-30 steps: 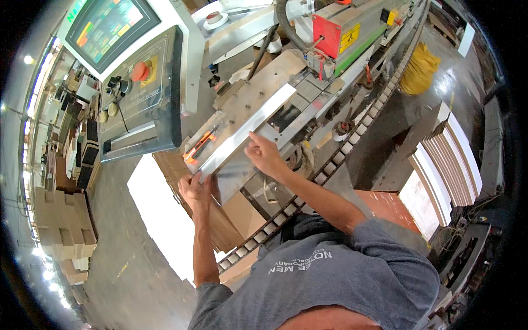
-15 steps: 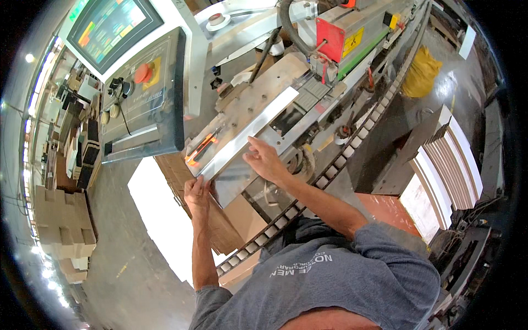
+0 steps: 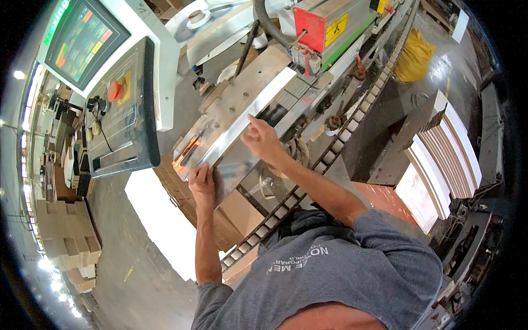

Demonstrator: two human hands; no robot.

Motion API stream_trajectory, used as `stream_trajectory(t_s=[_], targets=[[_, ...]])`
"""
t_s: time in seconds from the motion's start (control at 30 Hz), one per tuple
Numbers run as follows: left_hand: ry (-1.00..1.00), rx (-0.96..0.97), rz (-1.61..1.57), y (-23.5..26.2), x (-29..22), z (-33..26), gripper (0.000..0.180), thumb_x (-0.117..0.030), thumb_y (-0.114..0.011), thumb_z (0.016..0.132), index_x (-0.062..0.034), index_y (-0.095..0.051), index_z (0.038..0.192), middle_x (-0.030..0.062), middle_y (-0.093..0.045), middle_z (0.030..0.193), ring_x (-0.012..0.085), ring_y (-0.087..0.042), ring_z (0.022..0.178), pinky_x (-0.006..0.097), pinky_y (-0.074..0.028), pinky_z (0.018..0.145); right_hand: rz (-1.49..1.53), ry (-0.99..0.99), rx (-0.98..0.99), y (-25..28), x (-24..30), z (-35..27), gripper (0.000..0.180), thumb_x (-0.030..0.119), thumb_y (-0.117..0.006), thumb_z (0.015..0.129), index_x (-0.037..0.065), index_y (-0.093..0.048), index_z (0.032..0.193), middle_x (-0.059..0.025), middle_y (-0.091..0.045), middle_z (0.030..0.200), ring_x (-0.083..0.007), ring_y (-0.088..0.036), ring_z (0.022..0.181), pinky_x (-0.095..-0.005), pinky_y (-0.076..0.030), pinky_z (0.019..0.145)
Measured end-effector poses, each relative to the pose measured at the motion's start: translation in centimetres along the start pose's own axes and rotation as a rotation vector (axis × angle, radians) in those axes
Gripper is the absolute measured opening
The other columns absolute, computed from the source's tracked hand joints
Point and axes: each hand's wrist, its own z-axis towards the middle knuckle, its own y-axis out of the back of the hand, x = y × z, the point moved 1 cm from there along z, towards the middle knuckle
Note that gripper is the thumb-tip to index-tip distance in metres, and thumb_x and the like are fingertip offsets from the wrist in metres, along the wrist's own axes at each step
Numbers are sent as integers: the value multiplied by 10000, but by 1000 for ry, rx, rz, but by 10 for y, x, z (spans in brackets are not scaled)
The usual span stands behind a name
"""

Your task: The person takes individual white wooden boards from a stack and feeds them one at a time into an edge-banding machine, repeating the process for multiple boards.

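A long narrow white panel lies tilted along the infeed of a metal woodworking machine. My left hand grips its near end, beside an orange glow on the machine. My right hand holds the panel's side edge farther along, fingers pointing up against it. Both forearms reach in from below, over my grey shirt.
A control console with a screen and a red button stands at left. A chain conveyor track runs diagonally. Stacked white panels stand at right, a yellow bag beyond. A white board and cardboard boxes sit below the machine.
My right hand has crept slightly farther up along the panel. My left hand stays at the panel's near end and the panel has hardly shifted.
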Motion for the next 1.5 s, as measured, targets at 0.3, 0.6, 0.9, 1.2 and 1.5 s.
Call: stream_trajectory(t_s=[0.3, 0.6, 0.9, 1.2, 1.5], targets=[[-18, 33, -50, -50, -33, 34, 153, 1, -734, 823, 3, -709, 974, 152, -635, 874, 319, -637, 751, 382, -513, 655, 129, -93, -75, 49, -15, 33, 644, 209, -739, 864, -34, -475, 1399, -191, -618, 1104, -176, -615, 878, -318, -539, 748], [-172, -23, -160, -127, -79, 76, 207, 17, -741, 810, -56, -645, 978, 166, -612, 853, 346, -612, 744, 408, -512, 643, 174, -30, -1, 126, -33, 36, 524, 137, -680, 912, 7, -516, 1392, -130, -684, 1018, -126, -620, 823, -289, -542, 745], [-31, 22, -188, -194, -85, 125, 185, -162, -708, 897, 8, -726, 970, 174, -656, 905, 317, -643, 765, 418, -529, 690, -522, 6, -345, 290, 1, -132, 392, 77, -654, 875, 47, -632, 1265, -145, -679, 1118, -270, -656, 994, -364, -542, 867], [-236, 236, -313, -188, -184, 94, 148, 19, -663, 823, -13, -658, 968, 131, -616, 852, 274, -613, 740, 377, -511, 654, -1250, -351, -445, 564, -117, -348, 578, 66, -712, 804, 7, -522, 1347, -251, -533, 1344, -435, -473, 1220, -500, -344, 1090], [-159, 173, -423, -167, -190, 50, 210, -34, -644, 825, -45, -692, 1030, 165, -612, 839, 359, -585, 794, 447, -479, 679, -1294, -309, -111, 602, -139, -364, 566, 167, -693, 837, 46, -560, 1374, -246, -637, 1070, -376, -565, 944, -510, -461, 839]])
